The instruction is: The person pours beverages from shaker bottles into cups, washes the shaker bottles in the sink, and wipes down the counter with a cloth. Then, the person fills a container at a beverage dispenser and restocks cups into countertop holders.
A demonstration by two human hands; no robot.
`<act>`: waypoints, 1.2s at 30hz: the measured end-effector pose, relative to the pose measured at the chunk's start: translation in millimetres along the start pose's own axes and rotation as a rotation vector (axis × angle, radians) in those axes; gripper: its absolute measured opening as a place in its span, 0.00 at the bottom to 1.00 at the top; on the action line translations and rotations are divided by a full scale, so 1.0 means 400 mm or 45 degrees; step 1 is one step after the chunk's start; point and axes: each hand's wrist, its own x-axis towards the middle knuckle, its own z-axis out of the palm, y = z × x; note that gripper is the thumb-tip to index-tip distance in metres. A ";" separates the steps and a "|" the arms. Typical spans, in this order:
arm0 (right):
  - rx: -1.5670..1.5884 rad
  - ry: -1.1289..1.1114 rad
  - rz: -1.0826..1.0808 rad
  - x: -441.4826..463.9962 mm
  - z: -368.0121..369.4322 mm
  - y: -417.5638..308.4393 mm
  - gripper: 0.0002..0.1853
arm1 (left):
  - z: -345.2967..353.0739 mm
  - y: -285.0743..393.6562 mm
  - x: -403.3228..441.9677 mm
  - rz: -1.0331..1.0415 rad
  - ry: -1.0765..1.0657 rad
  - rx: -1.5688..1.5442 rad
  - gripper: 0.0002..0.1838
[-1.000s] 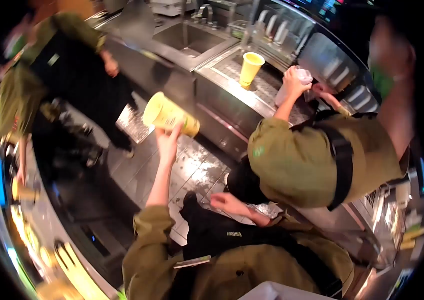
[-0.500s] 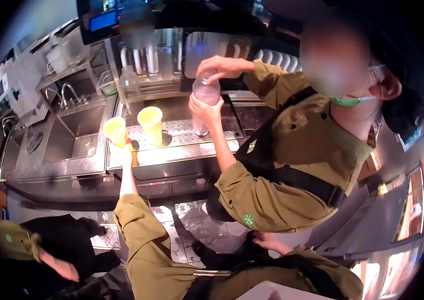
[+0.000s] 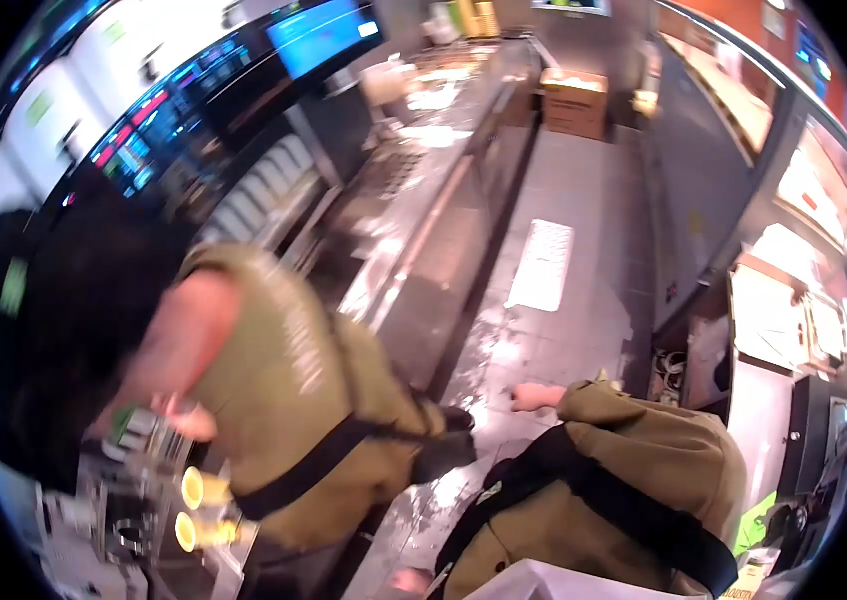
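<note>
My right hand (image 3: 539, 397) extends from its olive sleeve over the wet floor. Nothing shows in it, but blur hides how its fingers are set. At the bottom edge, part of what appears to be my left hand (image 3: 411, 580) is visible, smeared and mostly cut off. Two yellow cups, an upper cup (image 3: 206, 488) and a lower cup (image 3: 202, 532), stand on the metal counter at lower left, away from both hands. A co-worker (image 3: 294, 400) in an olive shirt with black straps bends beside them. The co-worker's hands are hidden.
A long steel counter (image 3: 444, 200) runs to the back, beside a wet tiled walkway with a white mat (image 3: 544, 265). A cardboard box (image 3: 575, 103) sits at the far end. Glass-fronted units and a shelf with papers (image 3: 774, 310) line the right.
My view has swung right, from the sink counter to the walkway. My left hand has come away from the yellow cup it was touching. The co-worker now appears on the left.
</note>
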 end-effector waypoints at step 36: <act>1.797 0.788 1.607 0.086 -1.087 2.088 0.14 | 1.190 3.346 -0.968 0.680 -2.174 0.069 0.15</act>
